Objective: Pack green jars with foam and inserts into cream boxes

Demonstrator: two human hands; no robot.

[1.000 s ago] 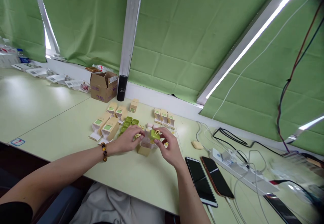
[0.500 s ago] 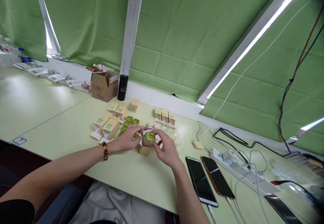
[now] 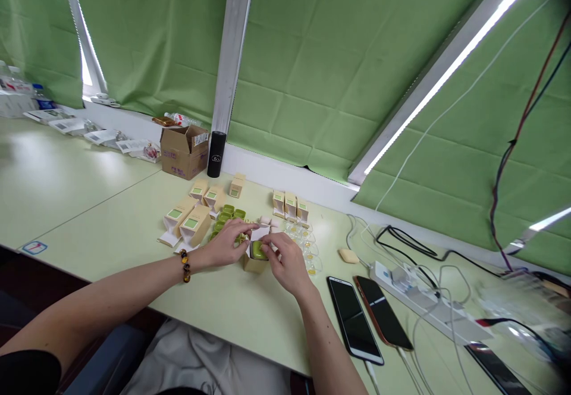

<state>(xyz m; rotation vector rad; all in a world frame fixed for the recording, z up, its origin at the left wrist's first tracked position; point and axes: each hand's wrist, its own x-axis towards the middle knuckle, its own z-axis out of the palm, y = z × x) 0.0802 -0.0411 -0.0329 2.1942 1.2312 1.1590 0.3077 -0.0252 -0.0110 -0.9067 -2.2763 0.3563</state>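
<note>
Head view: the right hand (image 3: 286,262) pinches a cap (image 3: 257,251) in a box (image 3: 254,265); the left hand (image 3: 228,243) touches the flap (image 3: 259,234). Its grip is unclear.

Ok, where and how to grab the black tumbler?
Black tumbler: likely best around mid-body, from front right. It stands upright and looks cylindrical; the open cardboard box crowds its left and the white wall strip backs it.

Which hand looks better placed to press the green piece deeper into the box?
Probably the right hand: its fingertips are at the green piece in the open box; the left hand is by the raised white flap.
</note>
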